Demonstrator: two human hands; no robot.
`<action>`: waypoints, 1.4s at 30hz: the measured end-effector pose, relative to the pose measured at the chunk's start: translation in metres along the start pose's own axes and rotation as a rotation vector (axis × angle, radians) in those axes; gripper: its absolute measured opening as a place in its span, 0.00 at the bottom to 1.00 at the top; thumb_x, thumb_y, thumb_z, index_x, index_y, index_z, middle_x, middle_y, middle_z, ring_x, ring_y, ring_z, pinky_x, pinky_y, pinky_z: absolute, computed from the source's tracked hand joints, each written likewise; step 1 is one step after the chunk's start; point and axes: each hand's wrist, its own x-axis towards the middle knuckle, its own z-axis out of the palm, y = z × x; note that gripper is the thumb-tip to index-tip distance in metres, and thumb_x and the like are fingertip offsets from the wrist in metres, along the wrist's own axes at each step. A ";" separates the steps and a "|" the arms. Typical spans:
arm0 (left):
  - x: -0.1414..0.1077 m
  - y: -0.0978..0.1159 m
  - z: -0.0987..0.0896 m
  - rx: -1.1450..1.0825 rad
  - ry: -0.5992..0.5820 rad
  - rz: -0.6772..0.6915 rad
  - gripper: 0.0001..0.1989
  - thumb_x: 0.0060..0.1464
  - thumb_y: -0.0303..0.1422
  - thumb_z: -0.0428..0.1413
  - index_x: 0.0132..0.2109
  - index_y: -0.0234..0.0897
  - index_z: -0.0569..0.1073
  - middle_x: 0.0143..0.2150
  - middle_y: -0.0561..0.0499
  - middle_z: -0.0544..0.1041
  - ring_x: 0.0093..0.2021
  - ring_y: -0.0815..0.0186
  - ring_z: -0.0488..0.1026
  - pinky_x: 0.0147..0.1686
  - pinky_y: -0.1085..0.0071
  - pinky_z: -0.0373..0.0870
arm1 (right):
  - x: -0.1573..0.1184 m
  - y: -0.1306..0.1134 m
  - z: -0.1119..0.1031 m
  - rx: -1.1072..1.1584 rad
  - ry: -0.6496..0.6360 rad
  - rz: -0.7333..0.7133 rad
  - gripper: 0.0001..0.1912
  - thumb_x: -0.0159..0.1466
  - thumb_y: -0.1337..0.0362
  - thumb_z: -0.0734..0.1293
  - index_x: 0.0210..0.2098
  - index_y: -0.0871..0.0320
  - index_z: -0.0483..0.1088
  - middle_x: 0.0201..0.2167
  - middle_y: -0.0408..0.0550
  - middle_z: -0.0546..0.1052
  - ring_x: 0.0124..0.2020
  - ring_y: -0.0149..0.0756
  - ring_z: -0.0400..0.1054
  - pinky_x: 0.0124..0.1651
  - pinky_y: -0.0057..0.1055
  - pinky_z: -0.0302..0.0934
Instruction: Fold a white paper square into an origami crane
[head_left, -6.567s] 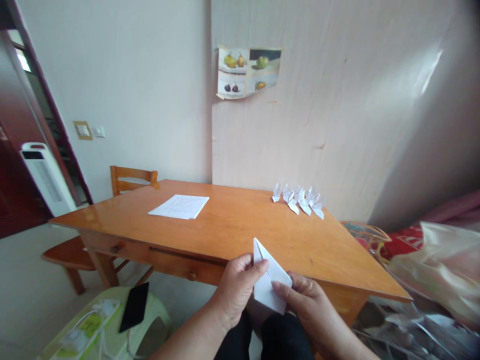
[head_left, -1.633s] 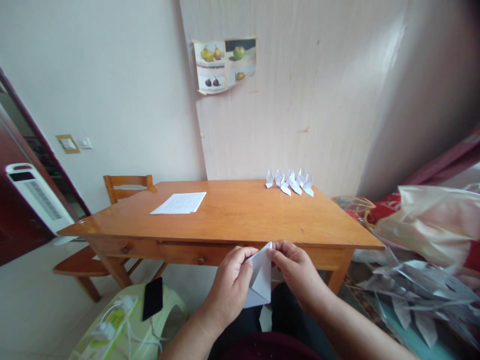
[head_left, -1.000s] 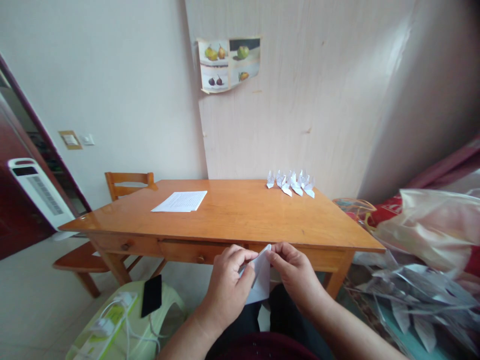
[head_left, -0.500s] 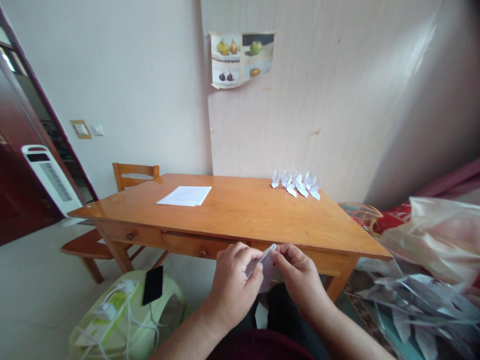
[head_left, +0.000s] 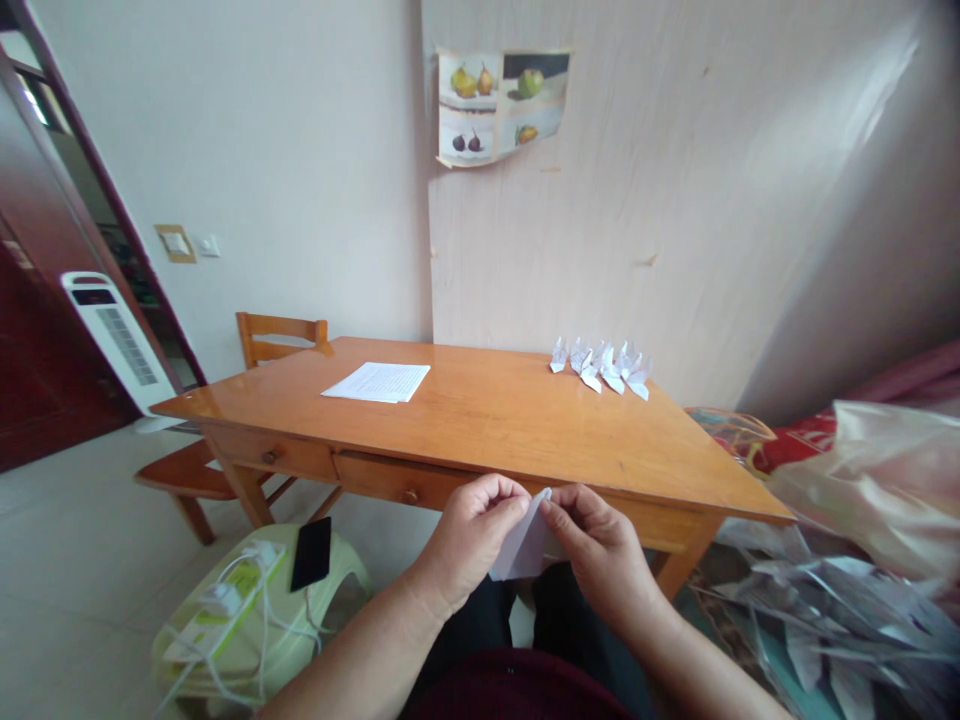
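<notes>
A folded sheet of white paper point(head_left: 523, 548) hangs between my two hands, just in front of the table's near edge and above my lap. My left hand point(head_left: 480, 530) pinches its upper left edge between thumb and fingers. At the paper's top corner, the thumb and index finger of my right hand point(head_left: 596, 535) are closed on it. Several folded paper figures point(head_left: 600, 368) with upright points stand grouped at the back right of the wooden table point(head_left: 480, 425). A stack of printed sheets point(head_left: 377, 382) lies on the table's left part.
Left of my legs, a pale green stool point(head_left: 345, 560) carries a black phone point(head_left: 311, 555) and a power strip point(head_left: 225, 600) with white cables. A wooden chair point(head_left: 281, 330) is behind the table. Plastic bags point(head_left: 892, 490) and loose papers point(head_left: 855, 610) pile up at the right.
My left fingers have shifted up toward the paper's top edge, exposing more of the sheet below. My right hand keeps its pinch. The whole view has turned slightly left.
</notes>
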 end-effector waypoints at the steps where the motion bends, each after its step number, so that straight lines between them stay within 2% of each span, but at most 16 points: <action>1: 0.001 0.000 0.000 -0.016 -0.002 -0.006 0.11 0.57 0.39 0.58 0.35 0.34 0.74 0.29 0.53 0.73 0.30 0.69 0.64 0.32 0.74 0.61 | 0.000 0.000 0.000 -0.013 -0.008 -0.005 0.18 0.61 0.48 0.72 0.32 0.58 0.73 0.25 0.42 0.72 0.27 0.31 0.60 0.30 0.28 0.56; 7: 0.002 0.001 0.000 -0.038 -0.011 -0.012 0.10 0.55 0.37 0.61 0.34 0.33 0.74 0.31 0.52 0.73 0.32 0.69 0.65 0.34 0.73 0.62 | 0.001 -0.001 -0.004 -0.176 -0.068 -0.014 0.17 0.64 0.50 0.68 0.34 0.59 0.75 0.27 0.45 0.73 0.30 0.34 0.63 0.34 0.30 0.58; 11: 0.003 -0.003 -0.002 -0.058 -0.042 -0.036 0.11 0.55 0.38 0.61 0.35 0.33 0.73 0.30 0.53 0.72 0.31 0.70 0.64 0.33 0.73 0.61 | 0.000 -0.004 -0.006 -0.187 -0.106 0.020 0.19 0.66 0.49 0.66 0.35 0.59 0.74 0.28 0.46 0.74 0.31 0.34 0.64 0.35 0.31 0.59; 21: 0.003 -0.002 -0.006 -0.100 -0.064 -0.107 0.14 0.54 0.42 0.61 0.33 0.33 0.72 0.28 0.54 0.70 0.29 0.70 0.63 0.31 0.73 0.59 | -0.003 -0.008 -0.007 -0.327 -0.124 0.015 0.20 0.67 0.47 0.64 0.31 0.59 0.72 0.24 0.44 0.71 0.27 0.33 0.62 0.30 0.29 0.58; 29: 0.004 -0.003 -0.009 -0.112 -0.108 -0.134 0.15 0.54 0.42 0.62 0.33 0.33 0.71 0.27 0.55 0.67 0.28 0.71 0.61 0.31 0.73 0.59 | -0.005 -0.014 -0.007 -0.328 -0.170 -0.023 0.18 0.68 0.51 0.63 0.32 0.59 0.73 0.25 0.44 0.73 0.26 0.32 0.63 0.30 0.28 0.59; 36: 0.004 0.002 -0.010 0.041 -0.102 -0.036 0.16 0.55 0.43 0.61 0.33 0.33 0.72 0.29 0.54 0.69 0.31 0.70 0.62 0.32 0.73 0.59 | -0.005 -0.016 -0.006 -0.315 -0.169 -0.005 0.19 0.67 0.51 0.64 0.33 0.59 0.74 0.25 0.45 0.74 0.26 0.33 0.65 0.29 0.28 0.61; 42: 0.003 0.012 -0.008 0.154 -0.070 0.053 0.11 0.56 0.38 0.59 0.32 0.34 0.72 0.30 0.53 0.70 0.32 0.68 0.64 0.35 0.72 0.62 | -0.006 -0.019 -0.005 -0.345 -0.165 -0.005 0.19 0.67 0.51 0.63 0.32 0.59 0.74 0.25 0.45 0.74 0.26 0.33 0.66 0.28 0.28 0.61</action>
